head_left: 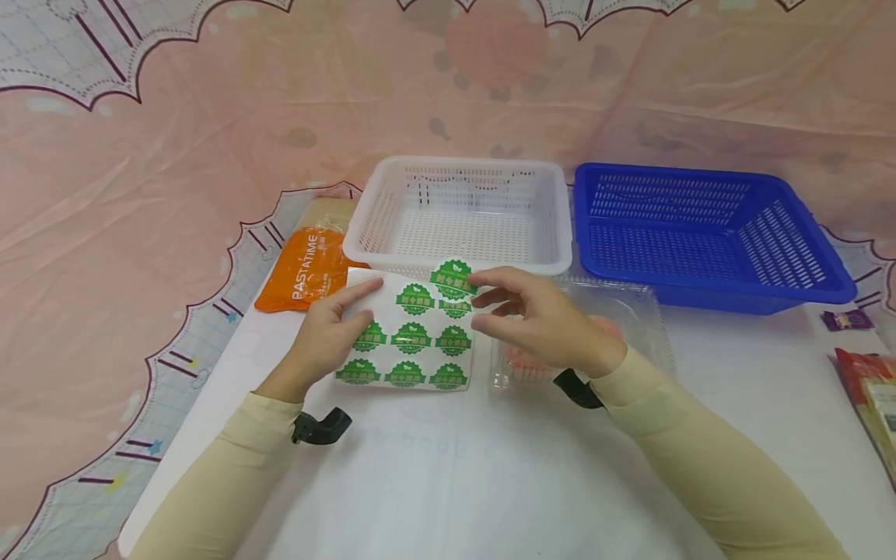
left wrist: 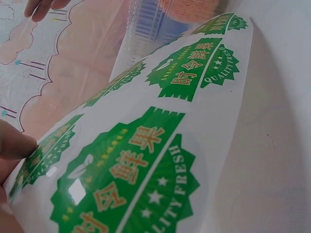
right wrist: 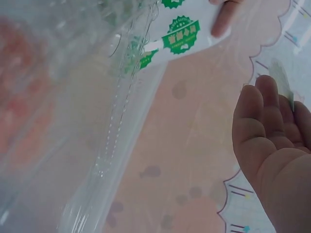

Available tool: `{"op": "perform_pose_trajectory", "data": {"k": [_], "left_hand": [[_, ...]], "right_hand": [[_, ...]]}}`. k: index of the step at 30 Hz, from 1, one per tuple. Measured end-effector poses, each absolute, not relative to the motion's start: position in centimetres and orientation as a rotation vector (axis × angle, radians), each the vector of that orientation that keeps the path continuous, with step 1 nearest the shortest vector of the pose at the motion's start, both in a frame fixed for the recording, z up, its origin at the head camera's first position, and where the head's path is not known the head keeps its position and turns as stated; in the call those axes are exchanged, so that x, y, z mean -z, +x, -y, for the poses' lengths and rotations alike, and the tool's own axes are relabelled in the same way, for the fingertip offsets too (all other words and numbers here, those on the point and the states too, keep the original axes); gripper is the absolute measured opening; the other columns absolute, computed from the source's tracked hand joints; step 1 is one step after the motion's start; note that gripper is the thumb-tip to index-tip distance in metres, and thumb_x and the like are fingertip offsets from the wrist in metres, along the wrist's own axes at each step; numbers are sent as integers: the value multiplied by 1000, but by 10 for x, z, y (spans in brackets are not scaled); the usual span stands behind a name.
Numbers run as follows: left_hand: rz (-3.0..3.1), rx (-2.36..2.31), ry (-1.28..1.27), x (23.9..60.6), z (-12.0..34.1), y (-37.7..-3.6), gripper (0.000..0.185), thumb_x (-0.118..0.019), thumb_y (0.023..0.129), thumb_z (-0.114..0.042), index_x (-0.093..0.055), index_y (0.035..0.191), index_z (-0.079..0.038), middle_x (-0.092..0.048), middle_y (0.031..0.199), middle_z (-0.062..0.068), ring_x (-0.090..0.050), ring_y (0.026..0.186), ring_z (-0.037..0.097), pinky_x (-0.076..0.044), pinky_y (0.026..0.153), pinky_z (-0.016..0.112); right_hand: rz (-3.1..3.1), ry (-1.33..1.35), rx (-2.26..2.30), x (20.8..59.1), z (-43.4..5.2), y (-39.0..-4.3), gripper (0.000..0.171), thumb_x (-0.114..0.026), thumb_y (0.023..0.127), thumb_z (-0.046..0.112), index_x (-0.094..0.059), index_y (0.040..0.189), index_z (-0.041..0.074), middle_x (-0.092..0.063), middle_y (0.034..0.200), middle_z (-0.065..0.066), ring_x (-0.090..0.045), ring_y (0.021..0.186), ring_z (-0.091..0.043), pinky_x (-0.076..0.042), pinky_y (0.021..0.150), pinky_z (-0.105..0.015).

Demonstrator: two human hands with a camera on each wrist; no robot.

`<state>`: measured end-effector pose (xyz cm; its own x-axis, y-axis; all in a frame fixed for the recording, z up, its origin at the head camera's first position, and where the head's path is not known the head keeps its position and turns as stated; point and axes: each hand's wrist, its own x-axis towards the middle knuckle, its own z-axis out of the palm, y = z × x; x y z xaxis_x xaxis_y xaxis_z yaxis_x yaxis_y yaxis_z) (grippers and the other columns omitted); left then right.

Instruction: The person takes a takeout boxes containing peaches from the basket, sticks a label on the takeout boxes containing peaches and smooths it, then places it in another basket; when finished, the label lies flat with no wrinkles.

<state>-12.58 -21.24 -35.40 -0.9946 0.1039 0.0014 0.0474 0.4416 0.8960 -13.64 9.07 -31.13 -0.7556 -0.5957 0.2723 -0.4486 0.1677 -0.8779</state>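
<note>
My left hand [head_left: 318, 338] grips the left side of a white sheet of green round stickers [head_left: 409, 338], its thumb on the sheet's face. In the left wrist view the sheet [left wrist: 209, 121] bends upward. My right hand [head_left: 539, 319] pinches a peeled green sticker [head_left: 451, 278] at its right edge, over the sheet's top right corner. The right wrist view shows this sticker [right wrist: 281, 80] edge-on at the fingertips. Beneath the right hand lies a clear plastic clamshell box [head_left: 640, 319] with pinkish-orange pieces in netting [head_left: 605, 327] inside, partly hidden by the hand.
A white basket [head_left: 458, 264] and a blue basket [head_left: 714, 288] stand at the back. An orange bag [head_left: 301, 264] lies left of the white one. A small purple packet [head_left: 847, 320] and a red packet [head_left: 857, 373] lie at the right edge of the white table [head_left: 434, 474].
</note>
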Motion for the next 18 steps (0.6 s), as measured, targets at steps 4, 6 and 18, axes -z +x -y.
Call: {"op": "perform_pose_trajectory", "data": {"k": [4,6,18], "left_hand": [[-2629,-1613,121,354,213,-126,48,-52,100,-8,-51,148,-12,-43,153,11,-51,128,33,-45,104,48],[-2632,-1608,113,354,214,-126,48,-52,100,-8,-51,148,-13,-42,154,11,-49,129,33,-44,105,49],[-2609,-1608,81,360,216,-131,51,-52,100,-10,-48,151,-16,-47,149,14,-56,121,31,-49,99,44]], "right_hand": [[-2322,-1019,1635,311,-98,-134,47,-71,90,-2,-56,134,-6,-60,130,-15,-62,113,-28,-53,94,-36],[-2336,-1015,1636,311,-102,-134,47,-70,90,-2,-56,134,-6,-60,130,-15,-63,112,-27,-53,94,-36],[-2416,-932,1596,313,-132,-131,44,-69,90,-3,-57,133,-7,-61,130,-17,-64,111,-31,-53,93,-30]]}}
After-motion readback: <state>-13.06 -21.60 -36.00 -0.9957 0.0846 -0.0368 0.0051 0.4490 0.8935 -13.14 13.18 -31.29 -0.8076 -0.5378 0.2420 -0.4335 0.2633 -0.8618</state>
